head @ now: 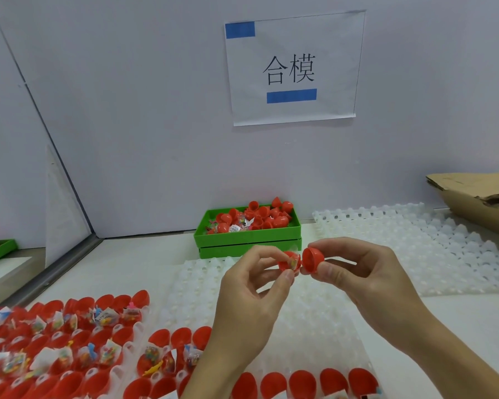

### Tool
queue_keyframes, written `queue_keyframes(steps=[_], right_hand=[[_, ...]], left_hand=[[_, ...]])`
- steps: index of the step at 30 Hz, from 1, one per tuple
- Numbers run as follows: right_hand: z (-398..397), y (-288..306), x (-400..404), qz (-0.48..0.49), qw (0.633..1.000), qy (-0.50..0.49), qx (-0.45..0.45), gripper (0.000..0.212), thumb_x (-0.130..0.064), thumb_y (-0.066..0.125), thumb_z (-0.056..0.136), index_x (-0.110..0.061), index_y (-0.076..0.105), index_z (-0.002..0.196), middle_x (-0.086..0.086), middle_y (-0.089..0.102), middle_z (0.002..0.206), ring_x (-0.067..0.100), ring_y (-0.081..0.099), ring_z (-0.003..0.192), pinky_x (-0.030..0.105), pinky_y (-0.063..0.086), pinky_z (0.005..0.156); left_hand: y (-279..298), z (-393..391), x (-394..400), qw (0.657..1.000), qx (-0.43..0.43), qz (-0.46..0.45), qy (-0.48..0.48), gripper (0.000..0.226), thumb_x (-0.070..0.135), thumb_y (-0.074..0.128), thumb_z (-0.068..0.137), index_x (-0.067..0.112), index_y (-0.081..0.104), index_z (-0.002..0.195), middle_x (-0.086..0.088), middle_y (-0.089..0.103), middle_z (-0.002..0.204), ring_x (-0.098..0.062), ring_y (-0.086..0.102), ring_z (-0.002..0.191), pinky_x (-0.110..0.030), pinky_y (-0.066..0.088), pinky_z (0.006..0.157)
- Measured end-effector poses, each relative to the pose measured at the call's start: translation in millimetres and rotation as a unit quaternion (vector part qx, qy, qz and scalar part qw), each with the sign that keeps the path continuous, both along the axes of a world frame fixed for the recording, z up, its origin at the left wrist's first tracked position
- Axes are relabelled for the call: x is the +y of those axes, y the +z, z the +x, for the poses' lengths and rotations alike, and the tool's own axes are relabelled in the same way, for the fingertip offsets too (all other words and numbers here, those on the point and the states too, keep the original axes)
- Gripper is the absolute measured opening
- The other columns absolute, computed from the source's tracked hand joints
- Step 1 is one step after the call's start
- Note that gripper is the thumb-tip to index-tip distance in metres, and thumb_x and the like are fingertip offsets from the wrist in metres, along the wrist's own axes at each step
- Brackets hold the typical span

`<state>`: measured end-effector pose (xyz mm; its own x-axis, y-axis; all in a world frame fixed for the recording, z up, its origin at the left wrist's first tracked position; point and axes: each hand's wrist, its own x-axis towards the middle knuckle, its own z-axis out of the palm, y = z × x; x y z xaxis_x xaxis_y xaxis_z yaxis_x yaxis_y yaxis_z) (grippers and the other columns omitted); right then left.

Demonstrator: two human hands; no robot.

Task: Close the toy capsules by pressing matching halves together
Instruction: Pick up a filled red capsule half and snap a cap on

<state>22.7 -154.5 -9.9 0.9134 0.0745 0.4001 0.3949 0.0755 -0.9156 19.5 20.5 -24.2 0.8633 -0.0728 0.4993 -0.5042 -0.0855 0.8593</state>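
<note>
My left hand (257, 279) pinches a red capsule half (289, 262) that holds a small packaged toy. My right hand (355, 267) pinches an empty red capsule half (313, 260), its open side turned toward the left one. The two halves sit side by side in the air above the white tray (314, 312), nearly touching at their rims but not joined. Several open red halves (69, 335), many with toy packets inside, stand in tray rows at the lower left and along the bottom edge.
A green bin (247, 236) with several red capsules and toy packets stands at the back against the wall. Another white dimpled tray (415, 243) lies at the right. A cardboard box (478, 197) sits far right. A paper sign (293, 67) hangs on the wall.
</note>
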Motion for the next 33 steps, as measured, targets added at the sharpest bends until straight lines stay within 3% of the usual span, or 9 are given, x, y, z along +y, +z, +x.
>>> queue_keyframes(steps=[4,11,14,18,22,29,33], right_hand=[[-3,2,3,-0.022,1.000,-0.003,-0.007,0.026,-0.022,0.076,0.067,-0.021,0.076,0.093,-0.003,0.078,0.090,0.014,0.075,0.086,0.013,0.054,0.071],[-5,4,6,-0.021,1.000,0.001,-0.016,0.026,-0.022,0.078,0.066,-0.020,0.076,0.092,0.000,0.078,0.089,0.016,0.075,0.084,0.015,0.055,0.072],[-5,2,7,-0.031,0.999,-0.005,-0.017,0.027,-0.022,0.078,0.066,-0.019,0.076,0.093,0.000,0.078,0.088,0.017,0.075,0.083,0.016,0.056,0.072],[-4,2,8,-0.042,0.999,-0.010,-0.018,0.029,-0.023,0.079,0.065,-0.017,0.076,0.094,-0.001,0.077,0.087,0.017,0.075,0.082,0.016,0.056,0.071],[-5,3,8,-0.040,0.999,-0.012,-0.027,0.028,-0.024,0.078,0.066,-0.019,0.076,0.094,-0.002,0.077,0.087,0.016,0.075,0.083,0.014,0.055,0.070],[-6,3,10,-0.033,0.998,-0.029,-0.036,0.028,-0.024,0.078,0.064,-0.021,0.076,0.092,-0.006,0.077,0.087,0.013,0.075,0.083,0.013,0.055,0.069],[-7,4,10,-0.035,0.998,-0.028,-0.041,0.029,-0.020,0.077,0.063,-0.018,0.076,0.091,-0.003,0.078,0.084,0.015,0.075,0.080,0.015,0.056,0.069]], left_hand=[[-2,-1,-3,0.997,-0.049,0.041,0.052,0.023,0.007,0.073,0.086,0.030,0.071,0.085,0.015,0.073,0.091,-0.006,0.071,0.089,-0.014,0.055,0.070],[-2,-3,-5,0.975,-0.143,0.124,0.114,0.023,0.008,0.072,0.085,0.030,0.071,0.089,0.019,0.068,0.094,-0.001,0.067,0.093,-0.009,0.054,0.074],[0,-6,-7,0.977,-0.121,0.120,0.129,0.031,0.008,0.074,0.085,0.036,0.064,0.093,0.020,0.068,0.090,0.002,0.066,0.094,-0.011,0.055,0.075],[4,-9,-9,0.984,-0.075,0.109,0.120,0.051,0.012,0.071,0.088,0.052,0.052,0.115,0.022,0.068,0.097,0.007,0.062,0.101,-0.009,0.054,0.076],[7,-11,-11,0.979,-0.091,0.129,0.130,0.039,0.009,0.069,0.089,0.047,0.063,0.096,0.023,0.067,0.094,0.005,0.062,0.099,-0.007,0.053,0.073],[4,-9,-8,0.973,-0.119,0.156,0.124,0.021,0.008,0.073,0.086,0.024,0.074,0.100,0.020,0.065,0.097,0.003,0.061,0.100,-0.006,0.052,0.073],[3,-9,-7,0.973,-0.126,0.157,0.114,0.019,0.009,0.076,0.083,0.024,0.073,0.095,0.018,0.064,0.098,0.002,0.062,0.100,-0.007,0.052,0.074]])
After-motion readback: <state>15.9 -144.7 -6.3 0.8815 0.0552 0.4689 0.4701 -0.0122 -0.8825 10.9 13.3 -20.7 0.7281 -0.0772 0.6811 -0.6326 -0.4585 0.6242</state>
